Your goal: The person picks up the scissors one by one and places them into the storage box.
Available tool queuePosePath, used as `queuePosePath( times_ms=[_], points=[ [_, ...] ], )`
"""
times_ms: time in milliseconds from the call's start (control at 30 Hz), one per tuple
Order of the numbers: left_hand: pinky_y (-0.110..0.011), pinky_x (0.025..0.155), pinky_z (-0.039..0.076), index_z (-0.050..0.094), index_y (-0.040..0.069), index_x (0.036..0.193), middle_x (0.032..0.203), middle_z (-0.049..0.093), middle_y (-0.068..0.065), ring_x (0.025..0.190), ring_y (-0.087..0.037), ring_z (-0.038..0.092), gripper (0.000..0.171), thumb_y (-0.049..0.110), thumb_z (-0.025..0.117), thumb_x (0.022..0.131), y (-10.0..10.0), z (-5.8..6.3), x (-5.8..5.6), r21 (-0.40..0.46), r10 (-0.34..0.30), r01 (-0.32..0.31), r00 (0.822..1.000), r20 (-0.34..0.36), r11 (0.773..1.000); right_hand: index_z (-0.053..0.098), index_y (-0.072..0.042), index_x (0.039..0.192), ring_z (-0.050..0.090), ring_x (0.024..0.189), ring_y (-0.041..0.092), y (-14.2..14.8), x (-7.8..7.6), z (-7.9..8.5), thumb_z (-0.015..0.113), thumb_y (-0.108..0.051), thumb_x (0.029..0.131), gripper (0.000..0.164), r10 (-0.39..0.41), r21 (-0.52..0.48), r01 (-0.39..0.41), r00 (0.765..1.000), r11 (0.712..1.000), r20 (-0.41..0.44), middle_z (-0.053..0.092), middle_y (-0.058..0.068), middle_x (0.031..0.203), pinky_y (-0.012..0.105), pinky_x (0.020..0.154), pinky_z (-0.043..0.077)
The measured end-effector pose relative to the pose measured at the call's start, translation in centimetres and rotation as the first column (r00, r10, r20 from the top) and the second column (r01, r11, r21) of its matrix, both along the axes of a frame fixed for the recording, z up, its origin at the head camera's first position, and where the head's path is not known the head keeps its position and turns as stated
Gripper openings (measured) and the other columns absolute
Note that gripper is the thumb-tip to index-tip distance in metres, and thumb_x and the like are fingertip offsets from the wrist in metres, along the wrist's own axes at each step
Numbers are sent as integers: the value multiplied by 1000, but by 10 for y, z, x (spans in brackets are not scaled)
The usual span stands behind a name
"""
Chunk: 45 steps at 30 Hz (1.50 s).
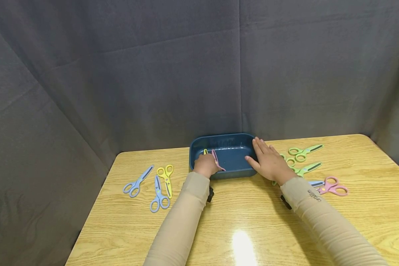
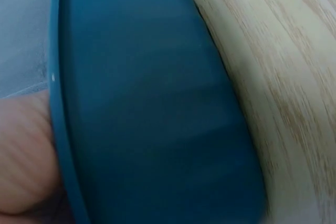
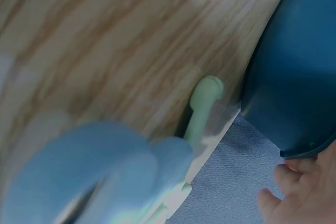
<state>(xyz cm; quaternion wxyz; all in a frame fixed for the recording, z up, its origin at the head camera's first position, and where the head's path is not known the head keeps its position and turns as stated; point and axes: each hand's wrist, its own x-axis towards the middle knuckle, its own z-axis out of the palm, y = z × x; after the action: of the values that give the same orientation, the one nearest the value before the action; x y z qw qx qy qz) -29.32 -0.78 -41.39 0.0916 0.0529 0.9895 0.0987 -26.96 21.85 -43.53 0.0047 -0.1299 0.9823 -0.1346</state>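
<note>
A dark blue plastic bin (image 1: 232,173) stands at the back of the wooden table. My left hand (image 1: 206,164) reaches over its near left rim, fingers curled down at pink scissors (image 1: 215,157). Beside these, the tip of yellow scissors (image 1: 205,151) shows; the hand hides the rest of both. In the left wrist view the bin's wall (image 2: 147,98) covers the fingers. My right hand (image 1: 269,162) lies with fairly straight fingers against the bin's right rim. Green scissors (image 1: 306,169) lie partly behind that hand, and further pink scissors (image 1: 330,187) overlap a blue pair (image 1: 316,183) beside the right forearm.
Left of the bin lie blue scissors (image 1: 137,181), a second blue pair (image 1: 158,194) and yellow scissors (image 1: 166,177). More green scissors (image 1: 304,151) are at the back right. A grey curtain (image 1: 173,92) hangs close behind the table (image 1: 269,229).
</note>
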Motion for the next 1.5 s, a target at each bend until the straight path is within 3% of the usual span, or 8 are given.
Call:
queuePosePath(
  times_ms=[267, 600, 900, 1300, 1500],
  points=[
    [-47, 97, 51, 70, 3, 127, 129, 65, -16, 121, -30, 59, 51, 39, 75, 91, 1, 0, 1, 8, 17, -17, 1000, 19, 1000, 12, 5, 160, 9, 154, 40, 0, 0, 0, 35, -52, 108, 81, -1, -1, 1, 1000, 1000, -3, 7, 23, 168, 57, 123, 8],
    [-49, 99, 49, 71, 0, 123, 124, 67, -18, 119, -32, 60, 56, 38, 82, 85, -1, -4, 0, 41, -2, 2, 1000, -20, 999, 12, 5, 160, 10, 154, 40, -1, 0, -1, 37, -51, 108, 80, -6, -5, 6, 1000, 1000, -1, 8, 22, 168, 57, 123, 8],
    [-41, 87, 56, 73, -1, 115, 118, 70, -17, 111, -32, 65, 41, 28, 81, 86, -3, -7, -1, 96, -7, 11, 999, -39, 995, 12, 5, 160, 10, 154, 40, -1, 0, -3, 37, -50, 108, 80, -1, -4, 1, 1000, 1000, 4, 7, 22, 168, 57, 122, 9],
    [-36, 73, 55, 75, 0, 102, 100, 75, -13, 85, -26, 69, 20, 18, 72, 93, -3, -8, -1, 156, -2, 15, 997, -81, 988, 11, 6, 160, 9, 154, 41, 1, 0, -1, 37, -48, 108, 80, -1, -4, 1, 1000, 1000, 3, 6, 24, 167, 57, 123, 9],
    [-39, 74, 55, 75, 0, 102, 106, 74, -16, 86, -26, 68, 21, 11, 58, 99, -3, -8, -2, 169, 12, 0, 998, -67, 986, 10, 6, 160, 9, 154, 41, 0, -2, -1, 37, -48, 108, 80, -7, -4, 7, 1000, 1000, 10, 6, 24, 168, 57, 123, 9]
  ],
)
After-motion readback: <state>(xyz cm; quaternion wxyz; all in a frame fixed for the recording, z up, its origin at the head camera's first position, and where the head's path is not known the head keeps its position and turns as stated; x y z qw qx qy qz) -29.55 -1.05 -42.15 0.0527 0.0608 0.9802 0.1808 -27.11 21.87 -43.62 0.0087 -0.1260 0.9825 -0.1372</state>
